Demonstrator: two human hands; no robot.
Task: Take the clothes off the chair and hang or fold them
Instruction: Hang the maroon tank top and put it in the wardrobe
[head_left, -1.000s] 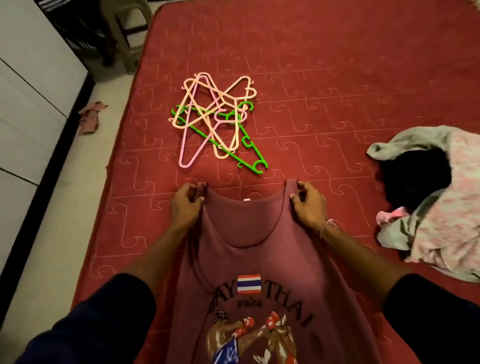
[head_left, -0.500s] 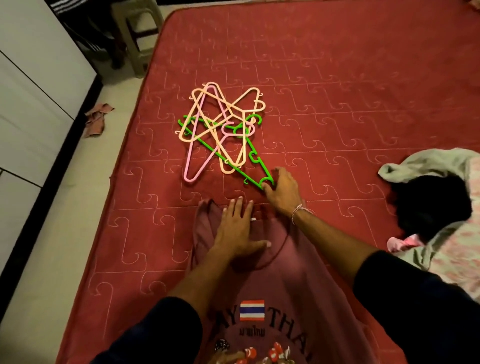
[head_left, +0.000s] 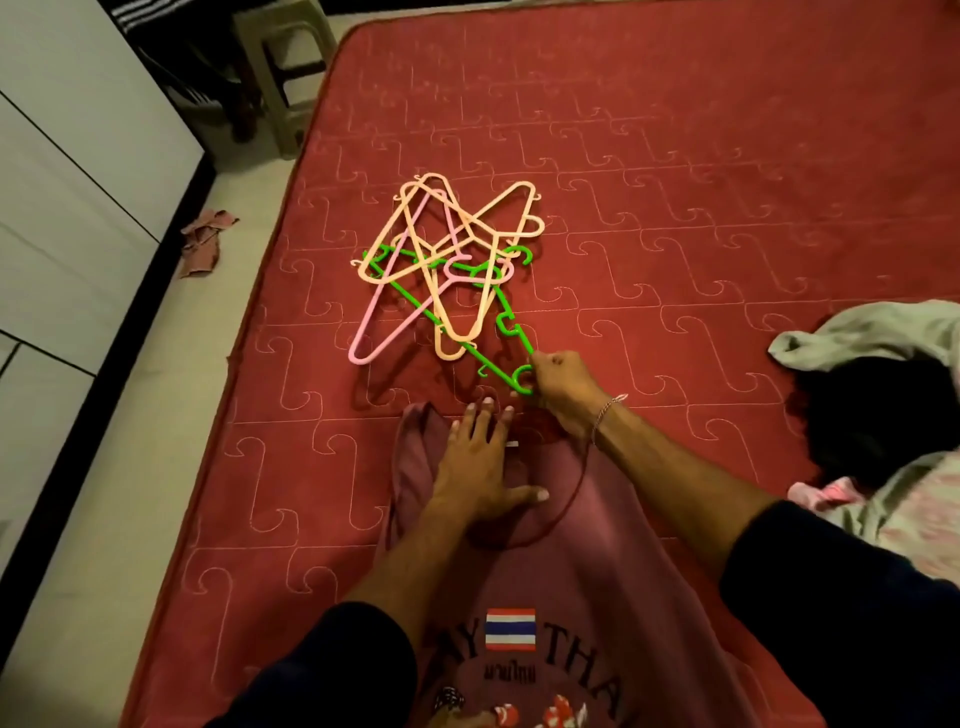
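Fingers of the right hand (head_left: 563, 387) now pinch the green hanger (head_left: 511, 332), having left the vest's (head_left: 571, 561) strap; the left hand (head_left: 480, 467) presses flat beside them, so hanging comes next.

A home bedroom: a red quilted mattress (head_left: 675, 156) on a tiled floor (head_left: 130, 467), white wardrobe doors (head_left: 62, 182), scattered clothes (head_left: 883, 415).

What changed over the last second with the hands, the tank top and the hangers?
Both hands let go of the straps. The left hand now presses flat on the tank top; the right hand reached forward and took the green hanger by its near corner. Hanger pile and clothes heap unchanged.
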